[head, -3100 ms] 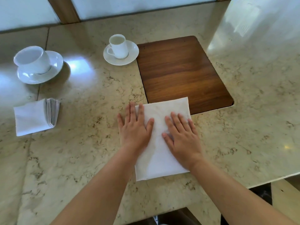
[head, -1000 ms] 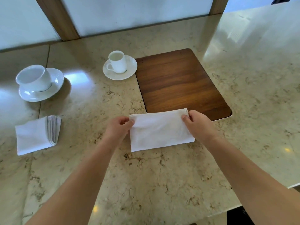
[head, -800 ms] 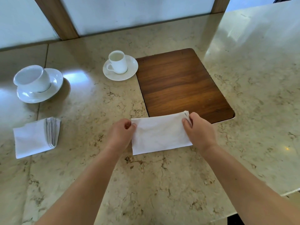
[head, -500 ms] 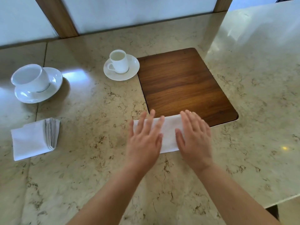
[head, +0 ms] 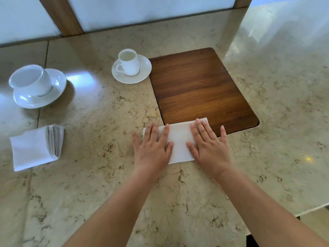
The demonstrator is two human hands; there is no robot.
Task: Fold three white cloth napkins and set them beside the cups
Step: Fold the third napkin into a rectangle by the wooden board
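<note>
Head view of a marble-patterned counter [head: 99, 175]. Both hands lay flat, palms down and fingers spread, gripping nothing, on a white napkin [head: 179, 139] folded into a wide rectangle. The left hand [head: 153, 148] covered the napkin's left end, with its outer fingers on the bare counter; the right hand [head: 210, 147] covered the right end, with its little finger past the napkin's edge. The napkin lay at the near edge of a dark wooden panel [head: 199, 90] set into the counter, its far right corner overlapping the wood. A small cup [head: 129, 62] stood upright on a saucer [head: 144, 72] just beside the panel's far left corner. A larger cup [head: 30, 81], tilted on its saucer [head: 57, 90], stood at the far left. Near that cup, and well apart from the hands, a second napkin [head: 33, 148] lay already folded, its layered edges facing right. A wall with wooden posts [head: 60, 15] ran along the counter's far side.
</note>
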